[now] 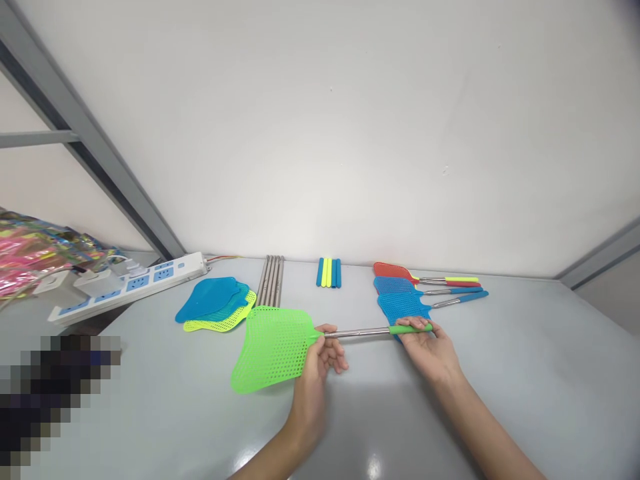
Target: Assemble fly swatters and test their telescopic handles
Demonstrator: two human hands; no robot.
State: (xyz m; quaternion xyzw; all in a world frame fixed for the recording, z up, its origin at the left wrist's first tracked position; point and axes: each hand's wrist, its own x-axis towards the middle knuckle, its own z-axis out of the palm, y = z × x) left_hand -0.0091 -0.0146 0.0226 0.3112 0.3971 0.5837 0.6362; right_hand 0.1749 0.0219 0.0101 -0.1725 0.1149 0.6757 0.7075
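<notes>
A green swatter [273, 347] is held level just above the counter [500, 373], between both hands. The left hand [315, 370] is closed in a pinch on the neck, where the head meets the rod [357, 331]. The right hand [430, 350] is wrapped loosely round the grip [410, 329] at the far end. The step in hand is judged to be the checking or seating of a swatter already put together, since head, rod and grip are seen joined in one line. Any further handling is judged to call for a firm hold at both ends, because the rod looks thin, smooth and telescopic and could slide or twist.

The head is flat, flexible plastic, pierced with a grid of small holes and flared like a fan. The rod is polished metal, and the grip is a soft-looking green sleeve.

Farther off, loose heads [215, 303] in blue and yellow are stacked flat at the left. Behind them bare rods [271, 280] are laid side by side, with blue and yellow sleeves [329, 273] next to them. Finished swatters [400, 293] in red and blue are overlapped at the right. A white power strip [135, 283] lies far left, below a plain matt wall [350, 133].
</notes>
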